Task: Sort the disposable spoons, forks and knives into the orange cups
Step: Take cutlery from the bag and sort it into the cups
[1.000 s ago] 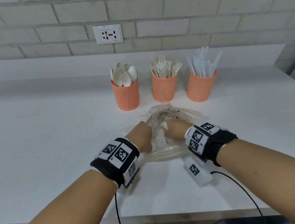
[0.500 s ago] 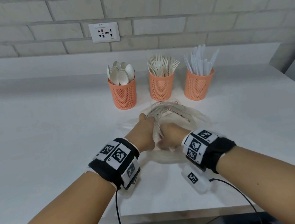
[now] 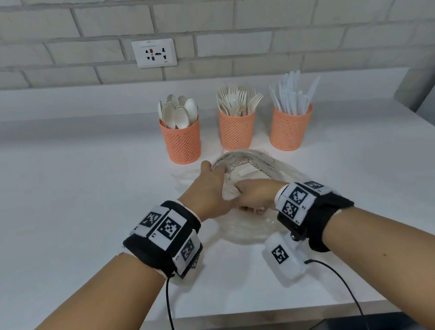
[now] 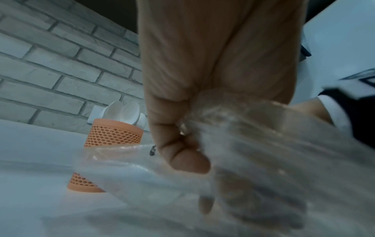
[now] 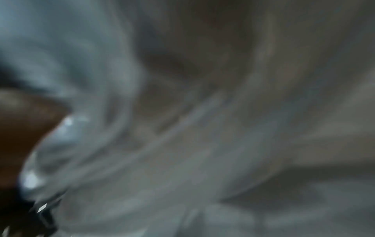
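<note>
Nearly done, by the look of it: spoons (image 3: 179, 111), forks (image 3: 238, 100) and knives (image 3: 291, 94) standing sorted in three orange cups (image 3: 238, 134) at the back of the table (image 3: 48, 202). Left only: a crumpled clear plastic bag (image 3: 255, 165) just in front. Left hand (image 3: 209, 191) pinching its film; right hand (image 3: 257, 195) buried in folds, fingers apparently gripping, wrist view too blurred to confirm. No loose cutlery visible.

There are three orange cups (image 3: 236, 131) on the white table (image 3: 64, 214): one with spoons (image 3: 179, 111), one with forks (image 3: 238, 100), one with knives (image 3: 291, 93). The pieces overlap, so perhaps about ten each. One clear plastic bag (image 3: 255, 165), two hands, one wall socket (image 3: 154, 53).
</note>
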